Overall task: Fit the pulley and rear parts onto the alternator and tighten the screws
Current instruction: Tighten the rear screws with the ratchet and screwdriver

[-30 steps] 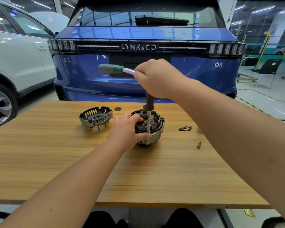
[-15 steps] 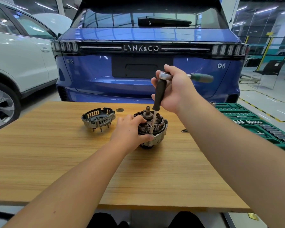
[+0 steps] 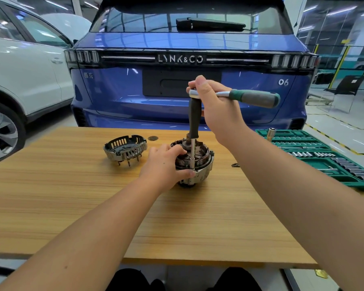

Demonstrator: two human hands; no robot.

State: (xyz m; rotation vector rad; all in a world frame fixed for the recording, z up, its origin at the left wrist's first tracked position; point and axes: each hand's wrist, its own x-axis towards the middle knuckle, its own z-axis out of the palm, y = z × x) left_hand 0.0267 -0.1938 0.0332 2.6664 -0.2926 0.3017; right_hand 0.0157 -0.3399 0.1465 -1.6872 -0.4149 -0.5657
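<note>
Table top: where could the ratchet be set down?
Bare wood on the table left of the left hand and near the front edge. Crowded: between rear cover and alternator, and beside the socket set.

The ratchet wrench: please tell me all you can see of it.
The ratchet wrench has a shiny metal head and neck and a green and grey grip pointing right, roughly level. A dark extension with a thin metal shaft hangs straight down from its head to the near rim of the alternator on the wooden table. The right hand grips the head; the left hand holds the alternator beside the shaft's tip.
</note>
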